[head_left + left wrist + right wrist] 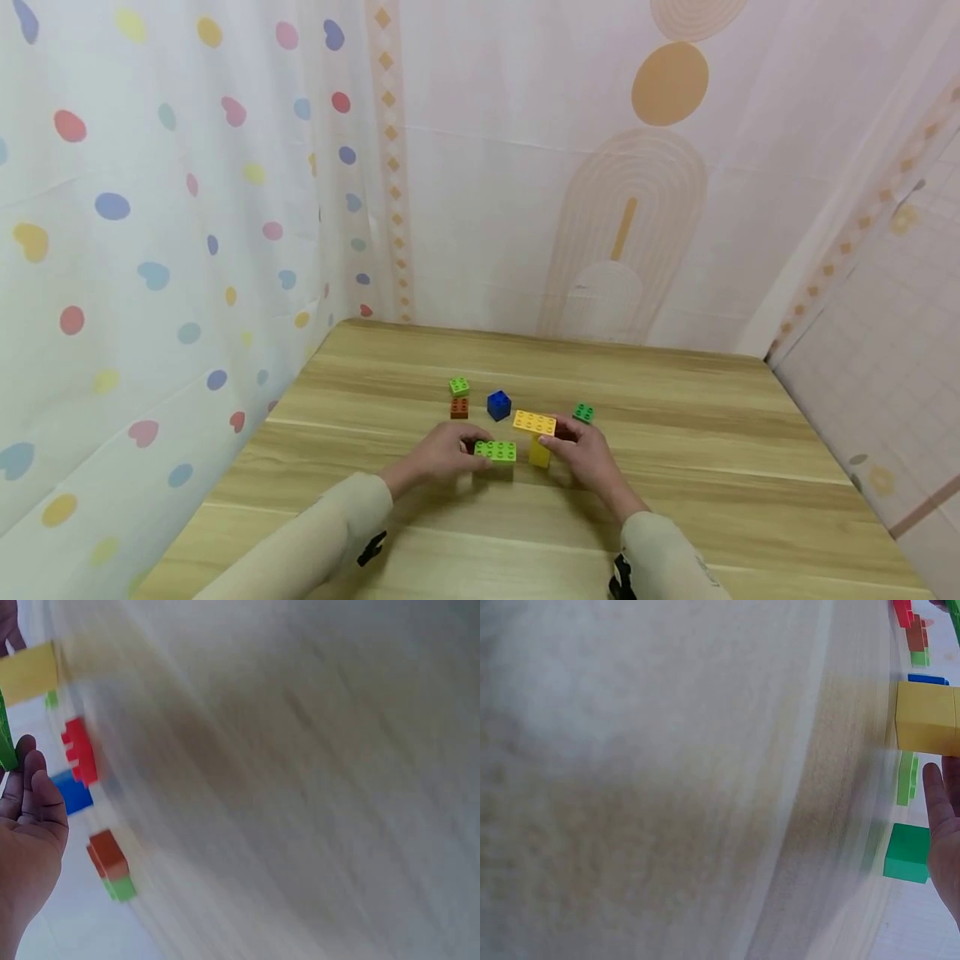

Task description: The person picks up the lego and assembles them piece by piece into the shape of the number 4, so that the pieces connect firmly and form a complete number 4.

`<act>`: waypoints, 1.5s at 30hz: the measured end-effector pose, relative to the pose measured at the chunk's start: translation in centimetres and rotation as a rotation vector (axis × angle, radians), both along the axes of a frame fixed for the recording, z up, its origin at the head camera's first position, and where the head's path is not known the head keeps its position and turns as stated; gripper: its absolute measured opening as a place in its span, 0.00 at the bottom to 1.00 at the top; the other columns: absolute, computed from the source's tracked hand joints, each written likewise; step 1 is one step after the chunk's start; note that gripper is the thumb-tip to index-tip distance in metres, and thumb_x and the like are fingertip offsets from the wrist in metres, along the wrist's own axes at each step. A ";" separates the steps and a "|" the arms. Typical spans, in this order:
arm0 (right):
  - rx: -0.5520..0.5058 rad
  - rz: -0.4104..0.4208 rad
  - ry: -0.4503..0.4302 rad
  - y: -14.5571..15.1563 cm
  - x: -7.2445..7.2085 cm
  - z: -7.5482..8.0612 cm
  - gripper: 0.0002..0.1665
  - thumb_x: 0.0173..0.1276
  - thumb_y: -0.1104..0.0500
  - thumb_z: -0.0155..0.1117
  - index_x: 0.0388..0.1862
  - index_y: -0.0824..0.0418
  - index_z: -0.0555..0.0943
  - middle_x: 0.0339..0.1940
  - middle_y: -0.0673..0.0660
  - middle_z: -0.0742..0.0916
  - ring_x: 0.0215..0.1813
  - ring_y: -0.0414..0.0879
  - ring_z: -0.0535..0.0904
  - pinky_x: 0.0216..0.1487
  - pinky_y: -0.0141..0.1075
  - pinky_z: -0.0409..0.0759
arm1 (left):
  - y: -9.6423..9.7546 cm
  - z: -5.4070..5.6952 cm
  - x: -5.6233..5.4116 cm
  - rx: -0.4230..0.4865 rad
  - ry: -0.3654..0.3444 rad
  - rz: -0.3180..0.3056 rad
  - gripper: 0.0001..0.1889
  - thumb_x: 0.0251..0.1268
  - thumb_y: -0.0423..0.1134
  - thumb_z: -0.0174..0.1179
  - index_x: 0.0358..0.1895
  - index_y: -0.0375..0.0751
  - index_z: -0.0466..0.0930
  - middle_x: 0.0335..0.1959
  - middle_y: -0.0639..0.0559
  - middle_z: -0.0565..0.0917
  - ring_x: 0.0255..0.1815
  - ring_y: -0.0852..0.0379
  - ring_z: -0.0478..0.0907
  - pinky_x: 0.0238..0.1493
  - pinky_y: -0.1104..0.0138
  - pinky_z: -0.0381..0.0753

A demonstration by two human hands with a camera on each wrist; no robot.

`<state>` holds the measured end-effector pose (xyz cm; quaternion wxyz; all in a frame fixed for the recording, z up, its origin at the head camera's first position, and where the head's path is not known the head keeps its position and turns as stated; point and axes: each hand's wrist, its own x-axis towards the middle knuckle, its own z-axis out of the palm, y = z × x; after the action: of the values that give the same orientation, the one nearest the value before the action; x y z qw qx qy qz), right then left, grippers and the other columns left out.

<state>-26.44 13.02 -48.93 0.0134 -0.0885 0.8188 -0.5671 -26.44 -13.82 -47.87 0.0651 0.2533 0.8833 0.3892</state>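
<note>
With the left hand (444, 452) pinching the lime brick (495, 451) just beside the 2 stacked yellow bricks (535, 420) that the right hand (589, 454) grips, a bump against their overhanging top could tip them.

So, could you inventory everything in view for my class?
Yellow bricks: two, yellow, stacked centrally
Long brick: one, lime, left of yellow
Blue brick: one, blue, behind these
Red brick: one, red, near blue
Rust brick: one, brown, left of blue
Small brick: one, lime, behind rust
Dark brick: one, green, rightmost
Third lime brick: one, lime, near dark brick
Table: one, brown, underneath
Curtains: several, patterned white, surrounding
Sleeves: two, cream, forearms
Wrist pieces: two, black, at cuffs
Hands: two, bare, holding bricks
</note>
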 end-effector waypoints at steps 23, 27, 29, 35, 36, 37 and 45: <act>-0.005 0.056 -0.033 0.4 -0.2 0.4 0.22 0.68 0.58 0.69 0.60 0.60 0.82 0.48 0.53 0.86 0.49 0.46 0.80 0.50 0.40 0.80 | 0.3 4.2 -3.1 0.051 0.000 0.075 0.19 0.63 0.45 0.69 0.55 0.44 0.84 0.36 0.54 0.82 0.36 0.56 0.75 0.34 0.65 0.75; -0.020 0.077 -0.024 0.5 -0.2 0.4 0.23 0.68 0.57 0.68 0.61 0.62 0.81 0.48 0.54 0.86 0.49 0.47 0.81 0.50 0.41 0.80 | 1.1 4.5 -3.5 0.050 0.009 0.015 0.16 0.63 0.44 0.69 0.52 0.44 0.85 0.33 0.55 0.82 0.34 0.57 0.75 0.33 0.66 0.75; -0.023 0.085 -0.021 0.5 -0.2 0.4 0.23 0.68 0.57 0.68 0.61 0.63 0.81 0.48 0.55 0.86 0.49 0.48 0.81 0.51 0.41 0.80 | 1.5 4.4 -3.6 0.044 0.018 -0.001 0.15 0.63 0.43 0.69 0.51 0.44 0.85 0.33 0.56 0.81 0.34 0.58 0.74 0.34 0.66 0.75; -0.026 0.088 -0.018 0.5 -0.2 0.2 0.23 0.69 0.58 0.68 0.61 0.63 0.81 0.49 0.55 0.86 0.50 0.48 0.81 0.51 0.42 0.80 | 2.0 3.9 -3.7 0.043 0.001 -0.041 0.17 0.65 0.41 0.68 0.54 0.42 0.84 0.33 0.55 0.80 0.34 0.59 0.73 0.36 0.65 0.75; -0.025 0.087 -0.017 0.5 -0.1 0.2 0.23 0.69 0.58 0.68 0.61 0.63 0.81 0.49 0.55 0.86 0.50 0.48 0.81 0.51 0.43 0.80 | 2.1 3.9 -3.7 0.045 -0.007 -0.053 0.18 0.65 0.41 0.68 0.56 0.40 0.84 0.33 0.55 0.80 0.34 0.59 0.73 0.35 0.65 0.75; -0.025 0.086 -0.018 0.5 -0.1 0.2 0.22 0.69 0.58 0.68 0.61 0.62 0.81 0.50 0.55 0.86 0.50 0.48 0.81 0.51 0.43 0.80 | 2.1 3.8 -3.7 0.041 -0.004 -0.066 0.19 0.65 0.41 0.68 0.57 0.39 0.83 0.32 0.55 0.79 0.34 0.59 0.73 0.35 0.66 0.75; -0.040 0.103 -0.011 0.6 -0.2 0.5 0.22 0.69 0.57 0.68 0.61 0.62 0.81 0.49 0.55 0.86 0.50 0.48 0.81 0.52 0.43 0.80 | 2.3 4.1 -4.0 0.026 0.007 -0.122 0.22 0.65 0.38 0.67 0.61 0.35 0.80 0.30 0.54 0.77 0.29 0.60 0.69 0.31 0.68 0.72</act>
<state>-26.68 13.63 -48.42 0.0455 -0.1276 0.8016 -0.5823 -30.42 -11.54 -43.81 0.0821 0.3087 0.8613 0.3951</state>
